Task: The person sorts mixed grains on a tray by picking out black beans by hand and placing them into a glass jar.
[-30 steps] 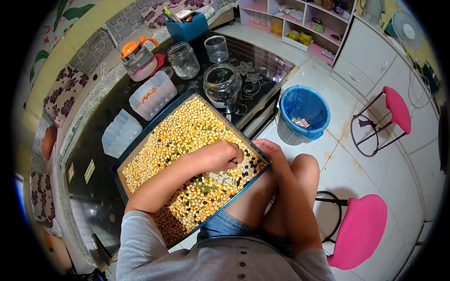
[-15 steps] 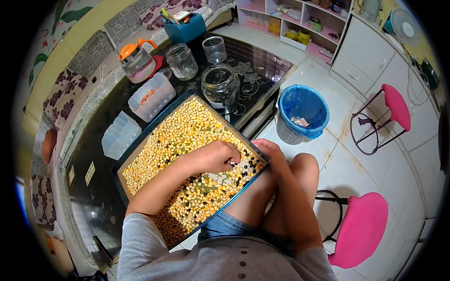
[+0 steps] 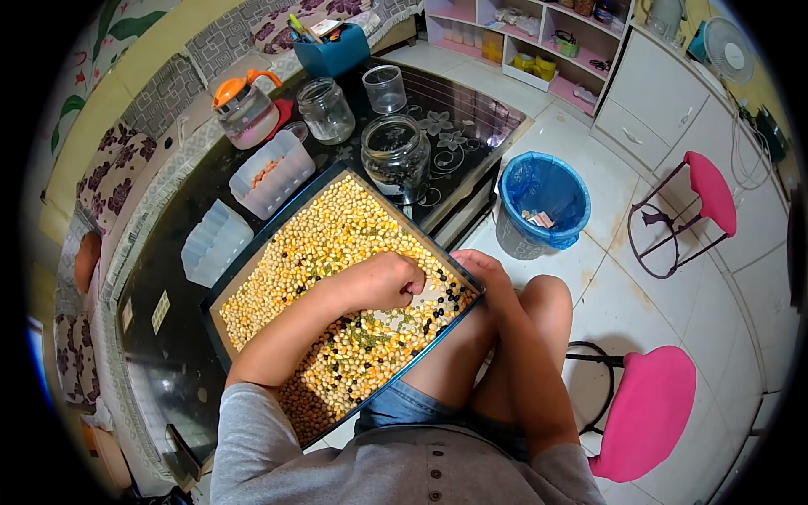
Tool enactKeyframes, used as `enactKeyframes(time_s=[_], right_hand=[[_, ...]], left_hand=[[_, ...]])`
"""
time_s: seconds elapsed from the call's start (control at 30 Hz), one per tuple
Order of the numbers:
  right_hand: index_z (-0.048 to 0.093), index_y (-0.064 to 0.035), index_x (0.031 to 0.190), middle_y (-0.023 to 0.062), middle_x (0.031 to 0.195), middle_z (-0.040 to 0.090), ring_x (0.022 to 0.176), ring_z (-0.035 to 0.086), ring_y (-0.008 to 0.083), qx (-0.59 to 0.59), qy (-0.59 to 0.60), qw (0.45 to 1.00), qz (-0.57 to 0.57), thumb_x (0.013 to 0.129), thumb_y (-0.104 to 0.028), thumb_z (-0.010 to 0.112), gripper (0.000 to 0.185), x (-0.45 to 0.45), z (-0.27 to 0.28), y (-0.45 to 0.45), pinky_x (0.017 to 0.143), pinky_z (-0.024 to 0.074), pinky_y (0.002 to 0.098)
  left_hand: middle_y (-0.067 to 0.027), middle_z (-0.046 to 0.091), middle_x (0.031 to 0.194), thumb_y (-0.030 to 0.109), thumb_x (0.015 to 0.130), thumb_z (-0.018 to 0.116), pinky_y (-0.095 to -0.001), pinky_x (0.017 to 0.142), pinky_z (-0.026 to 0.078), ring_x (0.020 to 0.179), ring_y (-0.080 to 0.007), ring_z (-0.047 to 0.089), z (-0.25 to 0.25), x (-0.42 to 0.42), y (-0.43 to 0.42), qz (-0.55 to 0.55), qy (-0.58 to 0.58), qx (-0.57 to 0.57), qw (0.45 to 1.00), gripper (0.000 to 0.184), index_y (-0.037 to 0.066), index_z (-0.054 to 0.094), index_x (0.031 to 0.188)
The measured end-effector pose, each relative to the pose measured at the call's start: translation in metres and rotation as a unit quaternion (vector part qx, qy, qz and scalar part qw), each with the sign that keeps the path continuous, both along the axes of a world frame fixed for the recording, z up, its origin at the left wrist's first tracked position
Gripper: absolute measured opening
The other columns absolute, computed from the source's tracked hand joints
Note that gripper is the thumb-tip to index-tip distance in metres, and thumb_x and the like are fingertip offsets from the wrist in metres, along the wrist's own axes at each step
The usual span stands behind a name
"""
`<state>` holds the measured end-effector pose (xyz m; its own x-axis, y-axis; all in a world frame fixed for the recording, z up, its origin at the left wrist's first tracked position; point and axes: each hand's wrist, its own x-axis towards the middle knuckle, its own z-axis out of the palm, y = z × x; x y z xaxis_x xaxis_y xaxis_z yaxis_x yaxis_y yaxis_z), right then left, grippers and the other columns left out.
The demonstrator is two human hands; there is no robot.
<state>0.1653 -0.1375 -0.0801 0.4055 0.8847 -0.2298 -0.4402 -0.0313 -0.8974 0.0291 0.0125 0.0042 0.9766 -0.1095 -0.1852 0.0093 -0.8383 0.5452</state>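
- Mixed beans and kernels (image 3: 337, 220) lay spread in a shallow tray (image 3: 212, 326), which reached from above the dark table (image 3: 160, 370) across to the person's lap.
- Against the frame half a second before, little had changed: the left hand (image 3: 391, 280) kept its place over the tray, its fingers looking slightly more curled in. The tray and the right hand (image 3: 481, 268) stayed as they were.
- Cream and yellow-orange pieces made up most of the layer. Small green beans (image 3: 367, 339) gathered below the left hand, black beans (image 3: 452, 297) clustered toward the right corner, and brown ones (image 3: 310, 402) filled the shaded near corner. Near the left fingertips, part of the tray's pale bottom showed through.
- The left fingers were bent and drawn together; I cannot tell whether they pinched a bean.
- The right hand was at the tray's right corner, fingers partly hidden, so I cannot tell its grip.
- Beyond the tray's far edge stood a wide glass jar (image 3: 396, 160) with dark contents.
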Motion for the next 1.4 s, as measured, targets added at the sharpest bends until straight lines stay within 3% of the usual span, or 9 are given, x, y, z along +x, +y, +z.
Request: enactKeyframes(time_s=[0.5, 0.57, 0.63, 0.73, 0.97, 1.03, 1.13, 1.23, 1.4], right_hand=[[0.059, -0.0013, 0.100, 0.0011, 0.087, 0.061, 0.080, 0.055, 0.0063, -0.006, 0.005, 1.000, -0.002, 0.088, -0.018, 0.051, 0.022, 0.001, 0.000, 0.000, 0.075, 0.0429, 0.0197], [0.058, -0.0007, 0.099, 0.0017, 0.085, 0.061, 0.077, 0.056, 0.0065, -0.011, -0.018, 1.000, -0.010, 0.087, -0.019, 0.052, 0.023, 0.001, -0.003, 0.001, 0.072, 0.0446, 0.0202], [0.057, -0.0002, 0.100, 0.0022, 0.086, 0.061, 0.077, 0.057, 0.0072, -0.003, -0.025, 1.000, -0.005, 0.086, -0.019, 0.052, 0.024, 0.002, -0.005, 0.002, 0.072, 0.0447, 0.0200], [0.057, 0.0000, 0.102, 0.0028, 0.087, 0.062, 0.078, 0.057, 0.0079, -0.005, -0.017, 1.000, -0.011, 0.086, -0.018, 0.052, 0.024, 0.001, -0.006, 0.002, 0.073, 0.0448, 0.0203], [0.061, -0.0051, 0.100, -0.0026, 0.087, 0.061, 0.082, 0.051, 0.0041, -0.009, -0.018, 1.000, 0.008, 0.088, -0.022, 0.051, 0.022, 0.003, -0.006, 0.000, 0.077, 0.0387, 0.0176], [0.056, 0.0000, 0.102, 0.0031, 0.086, 0.062, 0.078, 0.057, 0.0085, -0.013, -0.019, 1.000, -0.010, 0.086, -0.017, 0.051, 0.024, 0.002, -0.003, 0.000, 0.074, 0.0452, 0.0209], [0.057, -0.0003, 0.101, 0.0027, 0.086, 0.062, 0.078, 0.057, 0.0083, 0.006, -0.001, 1.000, -0.006, 0.086, -0.017, 0.051, 0.023, 0.001, -0.005, 0.000, 0.073, 0.0450, 0.0207], [0.060, -0.0038, 0.101, -0.0018, 0.087, 0.061, 0.078, 0.053, 0.0045, -0.001, 0.000, 1.000, 0.005, 0.089, -0.019, 0.051, 0.021, 0.001, -0.006, 0.001, 0.074, 0.0410, 0.0174], [0.058, -0.0017, 0.100, 0.0011, 0.087, 0.061, 0.079, 0.055, 0.0064, 0.001, 0.011, 1.000, 0.004, 0.088, -0.018, 0.051, 0.022, 0.002, 0.000, -0.001, 0.074, 0.0432, 0.0192]], left_hand=[[-0.0105, 0.060, 0.069, 0.002, 0.065, 0.061, -0.0301, 0.060, 0.049, 0.063, -0.0227, 0.061, 0.012, 0.008, -0.002, 0.021, -0.041, 0.068, 0.997, 0.010, 0.002, 0.061, 0.075], [-0.0086, 0.059, 0.065, 0.003, 0.066, 0.062, -0.0278, 0.057, 0.048, 0.059, -0.0174, 0.059, 0.028, 0.010, 0.009, 0.079, -0.081, -0.024, 0.993, 0.007, 0.003, 0.061, 0.072], [-0.0061, 0.061, 0.065, 0.004, 0.070, 0.060, -0.0240, 0.055, 0.047, 0.059, -0.0100, 0.058, 0.044, 0.016, 0.025, 0.117, -0.184, -0.024, 0.976, 0.004, 0.001, 0.061, 0.072], [0.0005, 0.061, 0.067, 0.004, 0.076, 0.058, -0.0192, 0.056, 0.045, 0.063, -0.0026, 0.055, 0.071, 0.029, 0.053, 0.209, -0.205, -0.084, 0.952, 0.006, 0.000, 0.062, 0.077], [-0.0063, 0.064, 0.068, 0.006, 0.072, 0.065, -0.0228, 0.061, 0.048, 0.063, -0.0083, 0.059, 0.089, 0.063, 0.092, 0.269, -0.224, 0.001, 0.937, 0.012, -0.002, 0.064, 0.082], [-0.0080, 0.066, 0.071, 0.008, 0.073, 0.066, -0.0239, 0.062, 0.048, 0.065, -0.0100, 0.061, 0.089, 0.061, 0.094, 0.268, -0.229, 0.066, 0.934, 0.013, 0.000, 0.065, 0.083], [-0.0034, 0.065, 0.076, 0.007, 0.077, 0.064, -0.0218, 0.063, 0.048, 0.069, -0.0063, 0.059, 0.088, 0.048, 0.083, 0.300, -0.230, 0.007, 0.926, 0.012, 0.000, 0.065, 0.086], [-0.0028, 0.065, 0.074, 0.007, 0.077, 0.064, -0.0226, 0.062, 0.047, 0.067, -0.0077, 0.059, 0.071, 0.032, 0.056, 0.245, -0.212, -0.082, 0.942, 0.008, 0.001, 0.065, 0.082], [-0.0069, 0.064, 0.075, 0.007, 0.074, 0.066, -0.0249, 0.061, 0.048, 0.068, -0.0128, 0.061, 0.036, 0.020, 0.000, 0.119, -0.125, -0.108, 0.979, 0.009, 0.003, 0.066, 0.082]])
